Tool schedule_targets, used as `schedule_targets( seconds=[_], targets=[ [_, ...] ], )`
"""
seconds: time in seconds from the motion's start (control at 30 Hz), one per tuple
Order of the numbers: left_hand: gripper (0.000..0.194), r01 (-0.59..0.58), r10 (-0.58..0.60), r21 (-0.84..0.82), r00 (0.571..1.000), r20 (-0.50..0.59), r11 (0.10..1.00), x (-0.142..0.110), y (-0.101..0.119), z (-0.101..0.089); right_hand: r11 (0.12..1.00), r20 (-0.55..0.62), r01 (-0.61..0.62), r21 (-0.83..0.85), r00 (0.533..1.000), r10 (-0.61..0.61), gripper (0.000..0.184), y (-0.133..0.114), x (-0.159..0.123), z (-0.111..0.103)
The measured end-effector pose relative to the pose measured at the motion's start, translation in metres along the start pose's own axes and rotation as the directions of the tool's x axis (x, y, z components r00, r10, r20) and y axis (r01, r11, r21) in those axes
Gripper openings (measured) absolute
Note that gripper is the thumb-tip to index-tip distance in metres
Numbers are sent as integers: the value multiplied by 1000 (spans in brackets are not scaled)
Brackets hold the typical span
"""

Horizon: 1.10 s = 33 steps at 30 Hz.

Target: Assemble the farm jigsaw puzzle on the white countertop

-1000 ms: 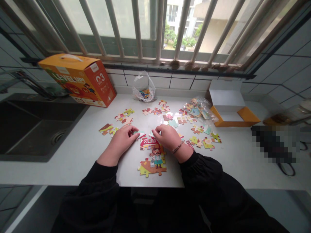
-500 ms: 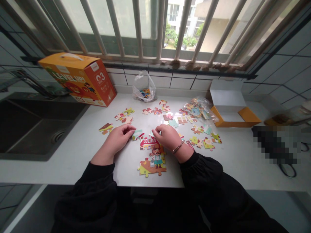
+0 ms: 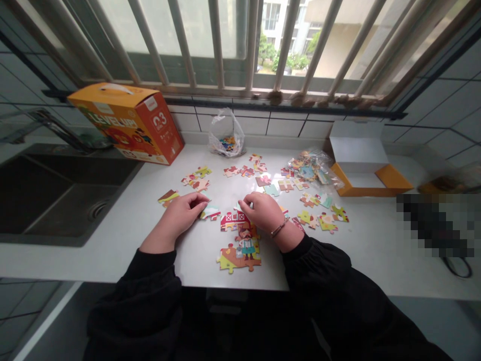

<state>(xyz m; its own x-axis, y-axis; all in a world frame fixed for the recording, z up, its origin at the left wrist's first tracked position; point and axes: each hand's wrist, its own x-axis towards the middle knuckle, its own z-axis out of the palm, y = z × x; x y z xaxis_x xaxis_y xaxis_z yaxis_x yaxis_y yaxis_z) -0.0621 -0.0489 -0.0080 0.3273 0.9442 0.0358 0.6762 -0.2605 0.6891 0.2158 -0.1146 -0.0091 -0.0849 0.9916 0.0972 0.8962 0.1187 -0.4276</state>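
A partly joined picture puzzle (image 3: 239,240) with a red barn and a farmer figure lies on the white counter (image 3: 124,235) in front of me. My right hand (image 3: 263,213) rests curled at its upper right edge, fingertips pinched on a small piece at the barn's top. My left hand (image 3: 180,215) lies just left of it, fingers curled onto a loose teal and red piece (image 3: 210,212). Several loose pieces (image 3: 317,213) are scattered beyond and to both sides of my hands.
An orange puzzle box (image 3: 130,123) stands at the back left beside a dark sink (image 3: 45,195). A clear bag of pieces (image 3: 226,135) leans against the tiled wall. Another bag (image 3: 310,168) and an open orange carton (image 3: 363,168) sit at the back right. A pixelated dark patch (image 3: 436,223) lies right.
My left hand has slid left, away from the joined puzzle, drawing the teal and red piece with it. My right hand stays at the barn's top. The view has shifted slightly.
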Motion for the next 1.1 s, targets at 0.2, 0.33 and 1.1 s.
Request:
schedule_targets(
  seconds=[0.2, 0.33, 1.1],
  targets=[
    [22, 0, 2, 27, 998, -69, 1000, 0, 0, 4, 1000, -14, 0, 7, 1000, 1, 34, 0, -1, 1],
    [21, -1, 5, 47, 995, -98, 999, -1, 2, 7, 1000, -23, 4, 11, 1000, -4, 34, 0, -1, 2],
    [20, -75, 82, 70, 991, -102, 995, -1, 6, 11, 1000, -14, 14, -2, 1000, -14, 35, 1, 0, 2]
  ],
)
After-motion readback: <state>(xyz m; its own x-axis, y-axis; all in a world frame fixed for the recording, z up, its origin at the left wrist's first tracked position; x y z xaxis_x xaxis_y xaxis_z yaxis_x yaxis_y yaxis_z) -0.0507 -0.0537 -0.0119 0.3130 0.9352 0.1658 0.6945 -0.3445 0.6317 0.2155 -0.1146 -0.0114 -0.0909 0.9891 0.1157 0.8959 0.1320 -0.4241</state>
